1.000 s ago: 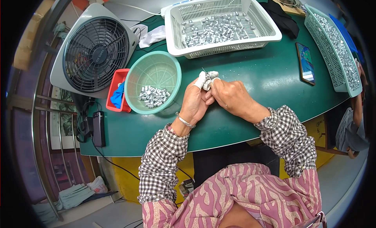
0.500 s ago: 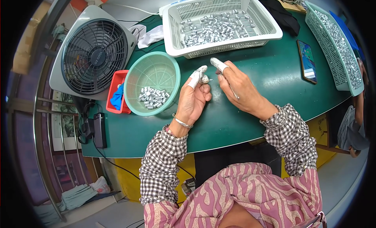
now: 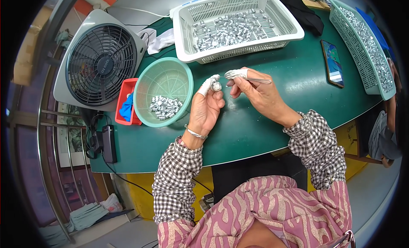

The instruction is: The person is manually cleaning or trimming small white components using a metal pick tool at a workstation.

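Pinched between the white-wrapped fingertips of my left hand (image 3: pixel 205 110) is a small silver metal part (image 3: pixel 217 86), like the loose ones in the baskets. My right hand (image 3: pixel 265 94) is just to its right, also with white tape on a fingertip. It grips a thin metal tool (image 3: pixel 262 81), whose shaft sticks out rightward over the knuckles; the working end is too small to make out. A small gap separates the two hands above the table. Left of them, a round green basket (image 3: pixel 188 77) contains a pile of the same silver parts (image 3: pixel 166 107).
A white rectangular basket (image 3: pixel 187 57) of silver parts stands at the back of the green table (image 3: pixel 238 137). Another green basket (image 3: pixel 385 92) of parts is at the far right, near a phone (image 3: pixel 332 63). A fan (image 3: pixel 103 64) and a red bin (image 3: pixel 133 116) are on the left.
My right hand has turned, so the tool's shaft now points right instead of down toward me. My left hand has shifted slightly left, and the silver part shows more plainly in its fingertips.
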`<state>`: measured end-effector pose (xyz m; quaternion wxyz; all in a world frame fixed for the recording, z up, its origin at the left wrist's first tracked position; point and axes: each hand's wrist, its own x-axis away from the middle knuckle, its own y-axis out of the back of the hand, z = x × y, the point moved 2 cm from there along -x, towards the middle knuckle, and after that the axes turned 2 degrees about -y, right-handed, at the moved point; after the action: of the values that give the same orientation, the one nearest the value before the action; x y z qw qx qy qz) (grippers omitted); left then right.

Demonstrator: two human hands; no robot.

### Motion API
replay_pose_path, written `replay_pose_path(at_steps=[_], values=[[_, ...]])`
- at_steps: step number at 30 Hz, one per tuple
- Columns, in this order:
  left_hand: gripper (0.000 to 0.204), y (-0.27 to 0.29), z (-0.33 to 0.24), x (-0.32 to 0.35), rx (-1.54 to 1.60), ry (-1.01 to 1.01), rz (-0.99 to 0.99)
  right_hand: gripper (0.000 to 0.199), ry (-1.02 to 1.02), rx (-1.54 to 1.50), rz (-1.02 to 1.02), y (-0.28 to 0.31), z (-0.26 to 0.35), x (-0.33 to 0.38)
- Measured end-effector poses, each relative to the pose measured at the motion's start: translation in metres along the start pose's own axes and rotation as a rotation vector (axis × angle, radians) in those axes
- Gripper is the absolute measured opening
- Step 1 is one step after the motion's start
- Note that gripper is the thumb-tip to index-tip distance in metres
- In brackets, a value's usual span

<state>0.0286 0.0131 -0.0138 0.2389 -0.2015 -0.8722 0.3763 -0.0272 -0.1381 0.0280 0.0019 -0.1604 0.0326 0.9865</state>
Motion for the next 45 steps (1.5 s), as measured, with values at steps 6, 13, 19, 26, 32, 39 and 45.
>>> replay_pose_path(at_steps=[6, 13, 19, 26, 32, 39, 45], values=[[0.024, -0.004, -0.002, 0.001, -0.027, 0.013, 0.002, 0.023, 0.029, 0.147, -0.019, -0.002, 0.005, 0.002], [0.024, -0.007, 0.0, 0.001, -0.044, 0.024, 0.012, 0.021, 0.066, 0.215, -0.004, -0.005, 0.001, 0.001], [0.024, -0.015, -0.003, 0.009, -0.138, -0.056, 0.076, 0.01, 0.31, 0.437, -0.028, -0.006, -0.001, -0.001], [0.023, -0.016, -0.003, 0.013, -0.192, -0.101, 0.094, 0.013, 0.39, 0.514, 0.005, -0.004, 0.001, -0.001], [0.022, -0.018, -0.002, 0.011, -0.28, -0.07, 0.076, 0.011, 0.26, 0.334, 0.06, 0.005, -0.007, -0.008], [0.021, -0.018, -0.003, 0.012, -0.307, -0.076, 0.079, 0.017, 0.207, 0.268, -0.003, 0.008, -0.003, -0.009], [0.019, -0.018, -0.002, 0.012, -0.278, -0.056, 0.078, 0.021, 0.292, 0.418, -0.027, 0.005, -0.001, -0.008]])
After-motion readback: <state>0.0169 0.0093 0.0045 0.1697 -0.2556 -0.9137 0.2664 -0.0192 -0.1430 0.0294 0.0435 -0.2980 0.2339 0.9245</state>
